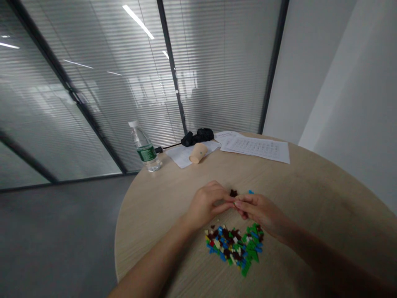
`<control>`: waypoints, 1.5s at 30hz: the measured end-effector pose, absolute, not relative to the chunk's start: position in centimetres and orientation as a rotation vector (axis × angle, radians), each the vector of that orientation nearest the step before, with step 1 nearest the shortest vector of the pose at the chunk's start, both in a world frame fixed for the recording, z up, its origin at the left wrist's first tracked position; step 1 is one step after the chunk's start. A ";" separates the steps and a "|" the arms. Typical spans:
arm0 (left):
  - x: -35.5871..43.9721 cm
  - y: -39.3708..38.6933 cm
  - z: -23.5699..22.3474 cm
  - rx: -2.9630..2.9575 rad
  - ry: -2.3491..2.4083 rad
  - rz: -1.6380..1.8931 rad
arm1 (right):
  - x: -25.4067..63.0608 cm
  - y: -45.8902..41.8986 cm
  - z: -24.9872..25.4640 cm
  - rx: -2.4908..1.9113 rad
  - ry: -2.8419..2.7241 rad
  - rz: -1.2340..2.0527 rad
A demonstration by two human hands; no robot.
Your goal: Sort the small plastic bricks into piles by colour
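My left hand (208,202) and my right hand (262,210) meet fingertip to fingertip above the table. Both are closed in a pinch, and the small thing at their fingertips is mostly hidden and too small to name. Just below them lies a loose pile of small toy building bricks (234,244) in green, blue, dark brown, cream, yellow and red. Behind the fingertips sits a little cluster of dark brown bricks (233,193). A blue brick (251,192) shows past my right hand, partly covered by it.
The round wooden table (149,215) carries a water bottle (147,152) with a green label at the back left. A paper cup (198,153) lies on its side on a white sheet (178,156). Behind it is a black bundle (200,136); printed papers (257,147) lie farther right.
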State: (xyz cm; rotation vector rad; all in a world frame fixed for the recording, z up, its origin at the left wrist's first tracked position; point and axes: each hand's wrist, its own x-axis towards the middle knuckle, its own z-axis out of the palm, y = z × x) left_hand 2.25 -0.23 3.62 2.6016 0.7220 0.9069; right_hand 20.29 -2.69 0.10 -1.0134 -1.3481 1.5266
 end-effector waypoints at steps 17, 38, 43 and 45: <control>-1.7 2.8 4.0 2.627 1.627 0.202 | 22.2 -1.0 0.1 -1.198 -1.404 1.310; -1.4 2.7 3.7 2.583 1.703 0.216 | 22.5 -1.9 0.6 -1.242 -1.917 0.886; -1.0 2.4 3.4 2.574 1.636 0.362 | 23.3 -2.1 0.3 -1.306 -2.179 0.809; -0.9 2.4 3.2 2.575 1.590 0.353 | 23.6 -2.2 0.6 -1.291 -2.270 0.835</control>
